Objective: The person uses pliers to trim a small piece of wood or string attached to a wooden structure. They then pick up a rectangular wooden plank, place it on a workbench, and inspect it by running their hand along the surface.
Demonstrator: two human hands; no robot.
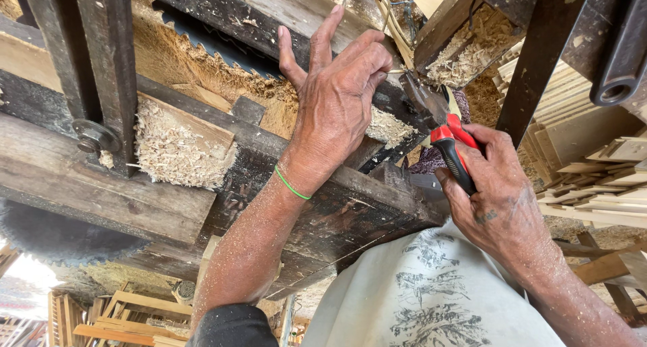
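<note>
Two hands, one pliers, one wire, centre frame.
My right hand (495, 195) clenches one red-handled pliers (446, 134); my left hand (337, 94) pinches one wire (397, 70) against the beam (101, 192); one saw blade (57, 236) lower left.

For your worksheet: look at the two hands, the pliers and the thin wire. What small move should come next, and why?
Probably a squeeze of the pliers. The right hand grips the red and black handles, the nose points at the thin wire pinched by the left hand against the dark beam. Whether the jaws already bite is unclear.
</note>
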